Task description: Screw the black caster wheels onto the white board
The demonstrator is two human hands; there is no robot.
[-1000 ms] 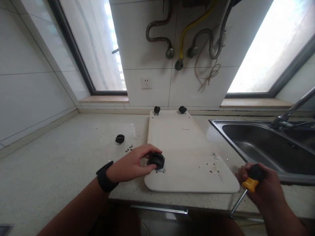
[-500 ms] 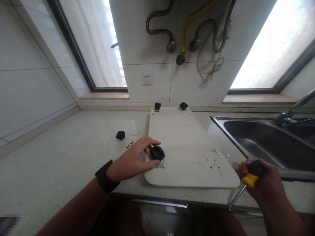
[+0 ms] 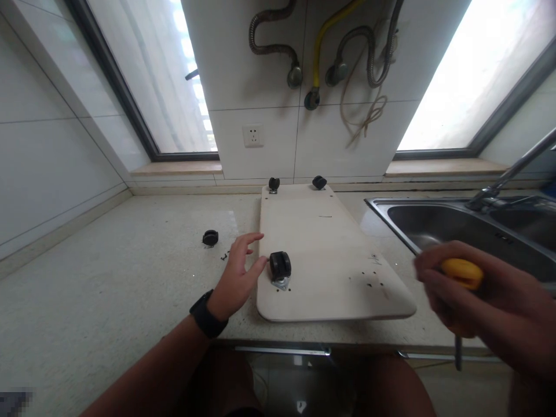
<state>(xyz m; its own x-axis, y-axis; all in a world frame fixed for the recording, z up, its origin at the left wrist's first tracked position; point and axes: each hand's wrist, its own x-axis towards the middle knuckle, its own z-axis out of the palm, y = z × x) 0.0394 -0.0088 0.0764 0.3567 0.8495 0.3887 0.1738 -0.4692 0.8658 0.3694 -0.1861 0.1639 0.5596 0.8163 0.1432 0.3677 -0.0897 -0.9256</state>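
A black caster wheel (image 3: 280,266) with a metal mounting plate stands at the near left corner of a white board (image 3: 313,243). My left hand (image 3: 238,278) is just left of this caster, fingers apart and holding nothing; its thumb reaches close to the wheel, and I cannot tell if it touches. My right hand (image 3: 486,295), over the near edge of the sink, is closed around a screwdriver (image 3: 463,273) with a yellow and black handle, shaft pointing down. Two more casters, one left (image 3: 273,184) and one right (image 3: 319,182), stand at the board's far end.
A loose caster (image 3: 211,237) lies on the countertop (image 3: 143,260) left of the board, with small screws (image 3: 225,255) near it. A steel sink (image 3: 408,231) with a faucet (image 3: 486,197) is at the right. Pipes and a socket (image 3: 253,136) are on the wall.
My left hand has let go of the near caster and drawn back to the left. The screwdriver has turned in my right hand, which has lifted and moved right. The view has shifted slightly.
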